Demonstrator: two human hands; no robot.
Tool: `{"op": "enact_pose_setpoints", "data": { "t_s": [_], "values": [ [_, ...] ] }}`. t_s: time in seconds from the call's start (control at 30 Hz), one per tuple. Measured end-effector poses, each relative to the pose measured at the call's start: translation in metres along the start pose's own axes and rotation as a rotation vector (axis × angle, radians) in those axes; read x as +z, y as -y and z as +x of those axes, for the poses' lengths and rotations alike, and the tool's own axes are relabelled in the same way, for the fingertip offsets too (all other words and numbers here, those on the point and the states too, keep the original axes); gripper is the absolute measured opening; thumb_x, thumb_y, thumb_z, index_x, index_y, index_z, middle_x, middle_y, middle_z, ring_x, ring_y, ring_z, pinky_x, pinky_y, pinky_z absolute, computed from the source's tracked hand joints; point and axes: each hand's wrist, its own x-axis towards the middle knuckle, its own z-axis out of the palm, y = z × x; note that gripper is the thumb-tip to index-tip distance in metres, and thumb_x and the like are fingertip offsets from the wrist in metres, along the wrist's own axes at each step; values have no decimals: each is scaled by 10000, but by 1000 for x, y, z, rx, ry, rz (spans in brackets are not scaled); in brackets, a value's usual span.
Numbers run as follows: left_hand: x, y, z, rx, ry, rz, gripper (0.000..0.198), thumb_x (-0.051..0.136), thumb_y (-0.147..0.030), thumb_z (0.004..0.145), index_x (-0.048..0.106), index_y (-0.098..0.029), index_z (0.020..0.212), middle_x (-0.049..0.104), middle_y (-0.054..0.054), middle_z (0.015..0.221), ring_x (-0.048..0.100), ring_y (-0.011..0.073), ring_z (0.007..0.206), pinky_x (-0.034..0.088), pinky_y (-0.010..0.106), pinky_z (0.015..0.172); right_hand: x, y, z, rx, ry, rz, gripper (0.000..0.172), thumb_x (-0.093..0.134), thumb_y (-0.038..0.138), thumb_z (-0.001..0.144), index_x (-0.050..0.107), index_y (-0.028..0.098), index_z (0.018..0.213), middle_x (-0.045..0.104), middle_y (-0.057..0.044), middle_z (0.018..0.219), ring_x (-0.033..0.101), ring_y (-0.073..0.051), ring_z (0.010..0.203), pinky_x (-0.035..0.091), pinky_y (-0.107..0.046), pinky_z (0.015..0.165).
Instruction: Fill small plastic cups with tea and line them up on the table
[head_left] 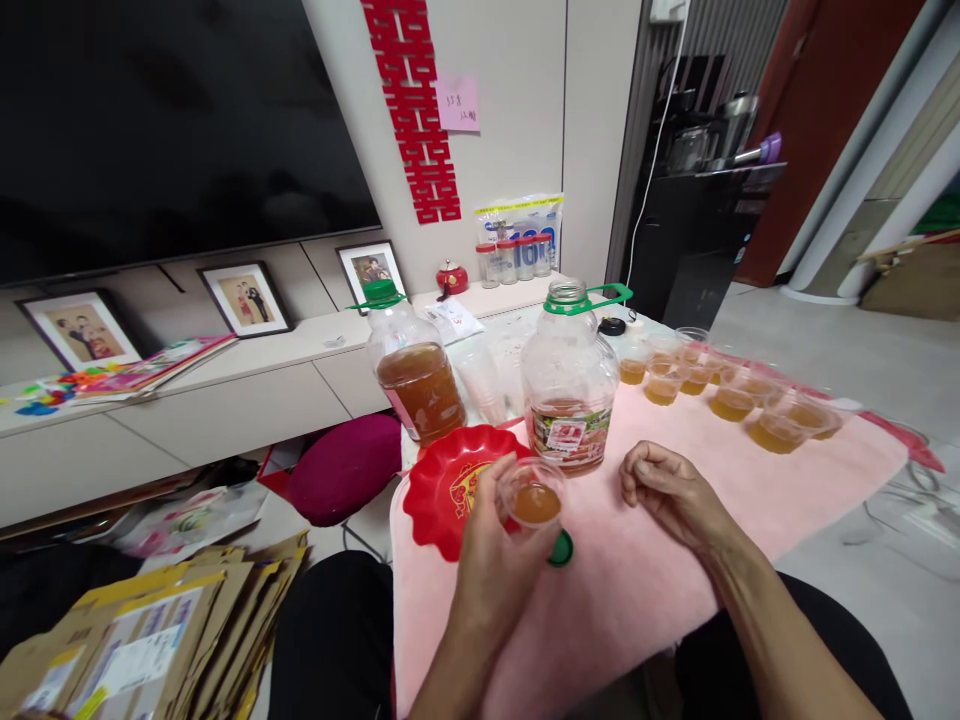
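Note:
My left hand [491,555] is wrapped round a small clear plastic cup [534,495] of amber drink, held just above a pink cloth [660,570]. A green bottle cap [561,548] lies on the cloth right under the cup. My right hand [667,490] rests on the cloth in a loose fist, with nothing visible in it. Just beyond both hands stands an uncapped jug [570,395] with a green handle, a little amber liquid in its bottom. A red scalloped plate [450,485] lies to the left of the cup.
A second, capped jug [411,370], fuller, stands behind the red plate. Several filled cups [731,395] sit in rows at the cloth's far right. Empty stacked cups [480,380] stand between the jugs. Flattened cardboard [150,630] lies on the floor at left, beside a magenta cushion [345,465].

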Motion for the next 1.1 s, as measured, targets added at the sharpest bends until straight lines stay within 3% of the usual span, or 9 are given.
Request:
{"op": "enact_pose_setpoints", "data": {
  "t_s": [0.13, 0.37, 0.73, 0.97, 1.1],
  "values": [
    [21, 8, -9, -67, 78, -96, 708, 751, -150, 629, 541, -230, 1301, 688, 102, 1342, 689, 234, 1246, 582, 413, 1111, 6, 1, -9, 50, 136, 58, 292, 740, 401, 989, 645, 147, 878, 636, 34, 756, 606, -95, 646, 519, -224, 617],
    [41, 18, -10, -94, 179, 49, 715, 707, -131, 656, 525, -216, 1343, 648, 109, 1377, 643, 246, 1277, 517, 453, 1155, 9, 5, -17, 97, 225, 102, 303, 729, 409, 1001, 647, 141, 887, 636, 35, 762, 602, -87, 626, 524, -218, 604],
    [58, 10, -6, -105, 305, 90, 668, 702, -303, 761, 477, -188, 1380, 625, 121, 1434, 621, 251, 1324, 538, 388, 1091, -4, -3, -20, 73, 185, 59, 290, 727, 383, 1005, 621, 142, 883, 573, 66, 687, 535, -63, 537, 475, -179, 511],
    [71, 18, 2, -116, 325, 78, 662, 690, -362, 784, 455, -229, 1388, 638, 93, 1410, 615, 258, 1314, 468, 471, 1168, -6, -2, -22, 84, 127, 79, 271, 720, 341, 1011, 615, 140, 862, 545, 83, 648, 489, -48, 488, 441, -161, 475],
    [77, 30, 7, -100, 340, 50, 771, 692, -363, 743, 400, -227, 1444, 581, 108, 1483, 566, 259, 1384, 436, 492, 1219, -8, -3, -21, 91, 98, 109, 305, 715, 356, 1014, 598, 144, 829, 523, 90, 622, 469, -45, 468, 430, -158, 461]
  ]
}}
